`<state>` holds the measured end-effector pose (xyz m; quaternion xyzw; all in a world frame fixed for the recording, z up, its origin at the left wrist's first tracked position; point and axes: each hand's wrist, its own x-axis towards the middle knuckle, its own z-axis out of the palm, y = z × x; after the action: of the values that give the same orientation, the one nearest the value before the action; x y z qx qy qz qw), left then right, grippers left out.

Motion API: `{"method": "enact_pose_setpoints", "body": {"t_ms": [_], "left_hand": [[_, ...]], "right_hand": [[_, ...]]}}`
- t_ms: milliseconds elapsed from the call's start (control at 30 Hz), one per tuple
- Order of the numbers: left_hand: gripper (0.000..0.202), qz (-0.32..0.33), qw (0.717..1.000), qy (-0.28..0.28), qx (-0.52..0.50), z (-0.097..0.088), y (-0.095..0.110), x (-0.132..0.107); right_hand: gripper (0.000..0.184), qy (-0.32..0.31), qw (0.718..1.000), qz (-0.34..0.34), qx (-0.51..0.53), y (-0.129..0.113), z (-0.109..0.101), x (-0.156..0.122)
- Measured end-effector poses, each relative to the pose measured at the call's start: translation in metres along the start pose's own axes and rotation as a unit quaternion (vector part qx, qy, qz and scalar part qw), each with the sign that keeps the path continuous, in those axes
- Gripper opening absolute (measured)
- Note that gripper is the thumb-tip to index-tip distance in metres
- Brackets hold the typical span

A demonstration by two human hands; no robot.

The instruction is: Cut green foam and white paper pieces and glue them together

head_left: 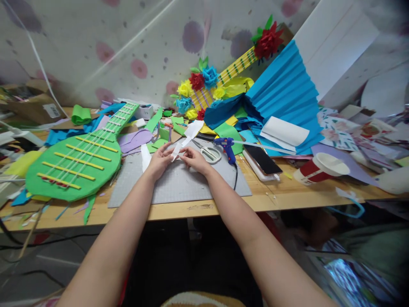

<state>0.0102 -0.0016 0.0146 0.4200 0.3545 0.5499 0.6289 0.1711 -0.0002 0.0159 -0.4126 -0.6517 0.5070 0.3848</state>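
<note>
Both hands meet over the grey cutting mat (pixel 191 187). My left hand (pixel 159 162) pinches a small strip of white paper (pixel 176 151) between thumb and fingers. From the other side, my right hand (pixel 195 160) has its fingertips closed at the strip's lower right edge. Just beyond them lies a larger white paper piece (pixel 193 129), and another white scrap (pixel 145 157) rests left of my left hand. Scissors with pale handles (pixel 211 155) lie right beside my right hand. A blue glue gun (pixel 227 149) sits further right.
A green paper lute (pixel 76 160) covers the left side. At the back stands a flower-trimmed yellow paper guitar (pixel 236 66), near pleated blue paper (pixel 284 94). A phone (pixel 262 159) and a paper cup (pixel 319 168) occupy the right. Coloured scraps (pixel 136 140) crowd the mat's far edge.
</note>
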Motion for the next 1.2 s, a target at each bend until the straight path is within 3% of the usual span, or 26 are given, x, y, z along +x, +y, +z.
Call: {"method": "enact_pose_setpoints", "body": {"t_ms": [367,600,767,967,1200], "left_hand": [[0.072,0.034,0.999,-0.003,-0.021,0.004,0.001,0.004],[0.072,0.023,0.999,-0.026,-0.004,0.002,0.001,0.004],[0.063,0.013,1.0,0.007,-0.016,0.002,0.0,0.005],[0.04,-0.038,0.998,0.046,-0.021,0.01,-0.002,0.004],[0.029,-0.043,0.998,0.046,0.024,0.011,-0.002,0.004]], "right_hand": [[0.038,-0.044,0.997,0.011,0.068,-0.006,-0.001,-0.006],[0.028,-0.059,0.998,0.005,0.025,-0.003,0.001,-0.004],[0.021,-0.013,0.999,0.017,0.029,-0.006,0.002,-0.002],[0.021,0.053,0.991,0.049,0.112,-0.007,0.0,0.0],[0.04,0.055,0.99,0.067,0.115,-0.009,0.001,0.0]]}}
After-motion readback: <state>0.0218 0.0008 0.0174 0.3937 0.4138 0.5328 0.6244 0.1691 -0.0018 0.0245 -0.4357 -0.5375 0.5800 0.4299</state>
